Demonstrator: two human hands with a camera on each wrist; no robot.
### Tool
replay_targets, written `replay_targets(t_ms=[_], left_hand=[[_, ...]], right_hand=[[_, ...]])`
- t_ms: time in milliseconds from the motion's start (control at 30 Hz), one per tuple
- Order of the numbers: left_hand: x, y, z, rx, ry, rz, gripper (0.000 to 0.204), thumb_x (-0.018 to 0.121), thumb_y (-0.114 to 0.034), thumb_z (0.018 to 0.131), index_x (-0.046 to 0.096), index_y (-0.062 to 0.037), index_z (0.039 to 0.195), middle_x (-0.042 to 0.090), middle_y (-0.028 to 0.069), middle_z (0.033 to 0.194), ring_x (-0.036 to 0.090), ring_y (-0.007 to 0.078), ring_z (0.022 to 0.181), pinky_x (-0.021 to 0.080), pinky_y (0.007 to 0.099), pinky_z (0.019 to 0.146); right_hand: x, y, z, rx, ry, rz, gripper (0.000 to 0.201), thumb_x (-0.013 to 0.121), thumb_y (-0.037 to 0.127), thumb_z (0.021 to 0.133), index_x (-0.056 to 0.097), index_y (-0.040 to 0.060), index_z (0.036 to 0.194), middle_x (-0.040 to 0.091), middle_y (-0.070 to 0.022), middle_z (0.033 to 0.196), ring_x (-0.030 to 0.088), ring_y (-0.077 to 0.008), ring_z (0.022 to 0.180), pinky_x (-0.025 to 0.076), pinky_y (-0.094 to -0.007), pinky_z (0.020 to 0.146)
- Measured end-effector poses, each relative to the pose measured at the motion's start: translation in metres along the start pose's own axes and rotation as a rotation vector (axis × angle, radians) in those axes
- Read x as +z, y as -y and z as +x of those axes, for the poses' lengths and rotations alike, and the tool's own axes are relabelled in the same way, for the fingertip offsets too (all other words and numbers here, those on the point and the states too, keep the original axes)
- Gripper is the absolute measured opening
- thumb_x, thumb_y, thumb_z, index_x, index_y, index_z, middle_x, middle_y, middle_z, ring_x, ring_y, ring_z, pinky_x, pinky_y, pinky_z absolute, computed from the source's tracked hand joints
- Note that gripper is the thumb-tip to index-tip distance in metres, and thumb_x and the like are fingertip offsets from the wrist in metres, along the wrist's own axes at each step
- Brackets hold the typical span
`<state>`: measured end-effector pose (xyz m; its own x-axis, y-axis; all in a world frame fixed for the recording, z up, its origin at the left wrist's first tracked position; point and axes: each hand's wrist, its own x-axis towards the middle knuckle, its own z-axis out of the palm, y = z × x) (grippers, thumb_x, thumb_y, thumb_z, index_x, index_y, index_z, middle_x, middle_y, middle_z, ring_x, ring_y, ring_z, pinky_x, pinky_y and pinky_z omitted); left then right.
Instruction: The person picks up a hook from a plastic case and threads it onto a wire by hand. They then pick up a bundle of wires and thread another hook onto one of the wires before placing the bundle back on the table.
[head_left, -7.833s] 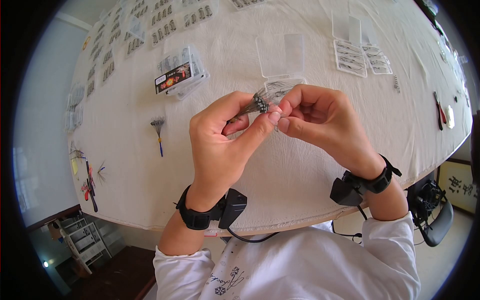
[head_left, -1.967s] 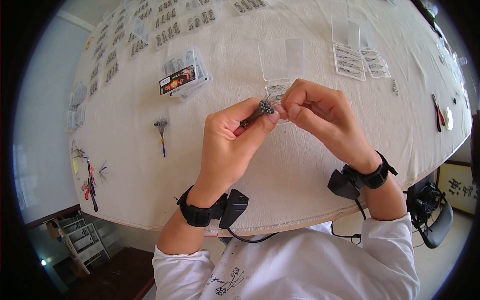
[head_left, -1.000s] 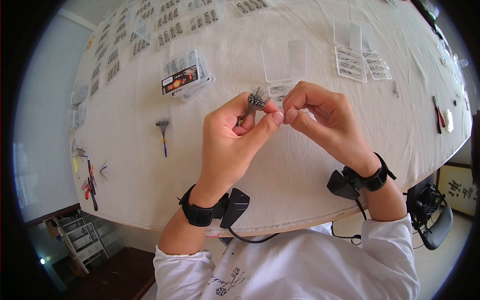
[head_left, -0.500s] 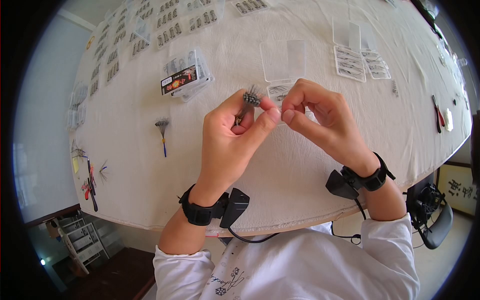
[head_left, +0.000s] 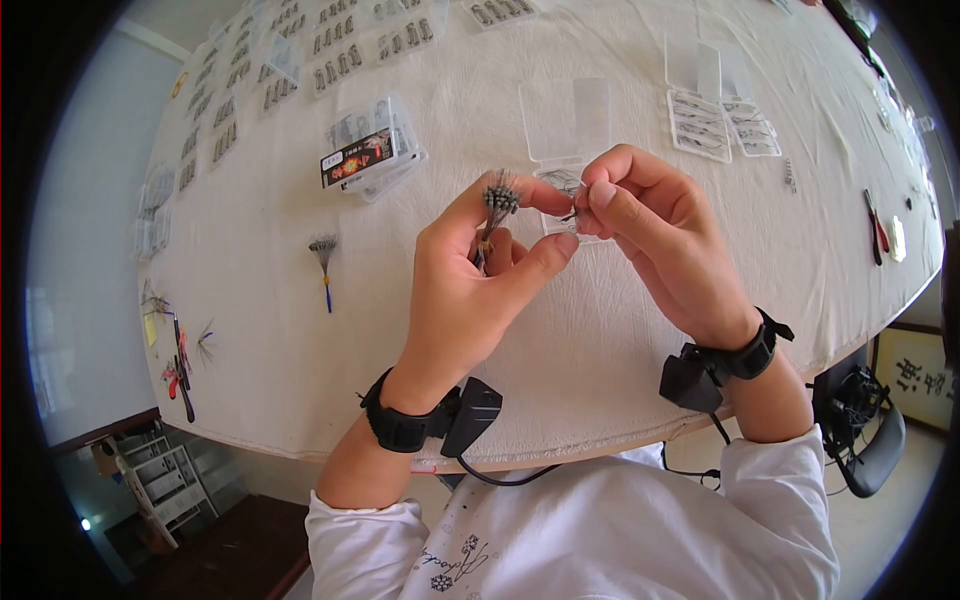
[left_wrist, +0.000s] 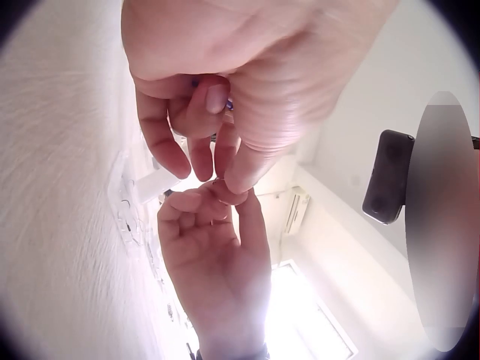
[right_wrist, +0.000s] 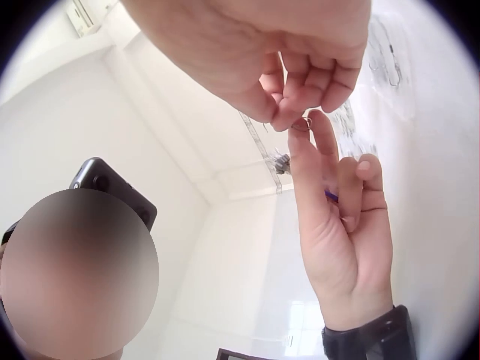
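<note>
My left hand (head_left: 455, 275) holds a bundle of thin wire stems (head_left: 499, 197) with dark beads, bound with a yellow band, its lower end tucked under curled fingers. Its thumb and forefinger reach toward my right fingertips, slightly parted. My right hand (head_left: 665, 235) pinches a small fish hook (right_wrist: 303, 124), whose thin curve shows at the left fingertips in the right wrist view. Just beyond the hands lies an open clear box (head_left: 560, 120), with hooks in its tray partly hidden behind the fingers. In the left wrist view the fingertips of both hands meet.
A second bundle of beaded wires (head_left: 323, 262) lies on the left. Stacked clear boxes (head_left: 372, 155) with a black label stand behind it. An open hook box (head_left: 702, 125) and pliers (head_left: 877, 228) lie to the right. Rows of filled boxes cover the far left.
The right hand has lifted slightly and turned, fingertips rising. The left thumb and forefinger have parted, and the beaded bundle now stands more upright in the left hand.
</note>
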<state>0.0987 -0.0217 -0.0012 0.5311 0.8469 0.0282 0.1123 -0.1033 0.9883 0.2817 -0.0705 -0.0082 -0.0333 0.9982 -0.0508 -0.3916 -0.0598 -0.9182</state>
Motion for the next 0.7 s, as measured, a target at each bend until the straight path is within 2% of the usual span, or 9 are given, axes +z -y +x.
replay_targets(t_ms=[200, 400, 600, 700], left_hand=[[-0.002, 0.012, 0.002, 0.007, -0.046, 0.006, 0.017, 0.072, -0.009, 0.089, 0.063, -0.0015, 0.101, 0.066, 0.0024, 0.097, 0.054, 0.0026, 0.062, 0.045, 0.0191, 0.056], [-0.001, 0.011, 0.001, -0.022, -0.068, -0.017, 0.015, 0.070, -0.009, 0.090, 0.062, -0.0027, 0.101, 0.066, 0.0034, 0.097, 0.062, 0.0061, 0.073, 0.047, 0.0203, 0.059], [-0.003, 0.009, 0.001, -0.035, -0.066, -0.002, 0.013, 0.067, -0.007, 0.091, 0.061, -0.0030, 0.102, 0.065, 0.0040, 0.097, 0.065, 0.0082, 0.078, 0.047, 0.0204, 0.060], [-0.003, 0.009, 0.001, -0.043, -0.078, -0.006, 0.013, 0.066, -0.006, 0.091, 0.060, -0.0030, 0.102, 0.065, 0.0045, 0.097, 0.066, 0.0084, 0.079, 0.047, 0.0201, 0.060]], right_hand=[[0.005, -0.004, 0.000, 0.024, -0.006, 0.025, 0.011, 0.060, 0.014, 0.097, 0.062, 0.0035, 0.100, 0.065, 0.0001, 0.098, 0.059, -0.0077, 0.090, 0.047, -0.0258, 0.088], [0.001, -0.006, 0.001, 0.005, -0.055, -0.014, 0.012, 0.060, 0.014, 0.097, 0.063, 0.0032, 0.100, 0.065, -0.0001, 0.098, 0.059, -0.0075, 0.090, 0.047, -0.0252, 0.085], [0.003, 0.001, 0.003, -0.014, -0.074, -0.213, 0.017, 0.060, 0.017, 0.096, 0.062, 0.0007, 0.101, 0.063, -0.0003, 0.096, 0.057, -0.0071, 0.088, 0.046, -0.0251, 0.082], [0.004, -0.001, 0.004, -0.161, -0.123, -0.379, 0.019, 0.062, 0.017, 0.094, 0.061, 0.0002, 0.103, 0.061, -0.0008, 0.094, 0.056, -0.0078, 0.085, 0.046, -0.0258, 0.080]])
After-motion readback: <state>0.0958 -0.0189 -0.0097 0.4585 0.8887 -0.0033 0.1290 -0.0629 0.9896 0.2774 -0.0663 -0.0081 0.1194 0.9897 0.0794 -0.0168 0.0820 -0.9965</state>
